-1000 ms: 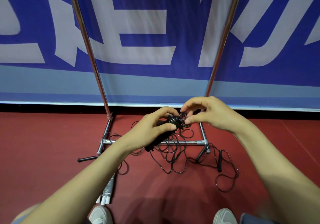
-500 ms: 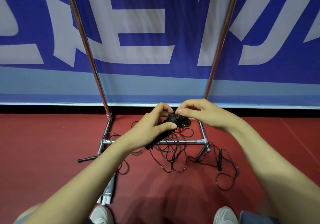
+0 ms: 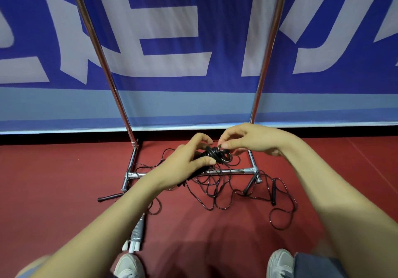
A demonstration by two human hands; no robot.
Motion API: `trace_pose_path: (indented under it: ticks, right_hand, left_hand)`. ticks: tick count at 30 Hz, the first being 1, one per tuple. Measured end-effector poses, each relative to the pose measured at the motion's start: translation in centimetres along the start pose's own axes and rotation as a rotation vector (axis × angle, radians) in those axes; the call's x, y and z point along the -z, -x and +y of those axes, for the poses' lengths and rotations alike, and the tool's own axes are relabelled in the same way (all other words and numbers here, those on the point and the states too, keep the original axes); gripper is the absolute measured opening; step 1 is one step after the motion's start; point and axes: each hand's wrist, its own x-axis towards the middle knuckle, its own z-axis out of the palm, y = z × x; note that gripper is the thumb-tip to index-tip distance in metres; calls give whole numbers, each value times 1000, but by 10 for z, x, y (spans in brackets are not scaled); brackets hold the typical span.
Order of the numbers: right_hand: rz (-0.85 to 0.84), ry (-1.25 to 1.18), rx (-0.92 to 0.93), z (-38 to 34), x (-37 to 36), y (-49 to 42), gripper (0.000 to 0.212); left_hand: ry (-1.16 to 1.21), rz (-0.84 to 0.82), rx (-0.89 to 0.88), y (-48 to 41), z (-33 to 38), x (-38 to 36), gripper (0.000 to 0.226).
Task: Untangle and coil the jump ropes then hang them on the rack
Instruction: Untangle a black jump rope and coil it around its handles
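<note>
My left hand (image 3: pixel 185 166) grips the black coil (image 3: pixel 212 155); my right hand (image 3: pixel 247 141) pinches a strand (image 3: pixel 220 147) at the coil's one o'clock. The slack rope (image 3: pixel 215 188) hangs away toward six o'clock.

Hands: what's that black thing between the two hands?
In the head view, a wound bundle of black rope: the left hand grips it and the right hand pinches a strand.
</note>
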Motion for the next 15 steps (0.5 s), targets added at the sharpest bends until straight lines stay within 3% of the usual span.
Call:
trace_pose_path:
  ticks: [5,9,12,15]
  right_hand:
    - [134,294,66,-6,-5,-1,5]
    - [134,392,49,-3,-6,2,11]
    - [266,337,91,-6,-17,2,12]
    - [491,113,116,-7,-24,-2,10]
  left_hand:
    - [-58,0,-20,-3,1,-8,37]
    - [12,23,-14,-6,1,-10,38]
    - [137,-13,30,-6,-3,-13,38]
    - [162,-39,47,-8,-9,-17,37]
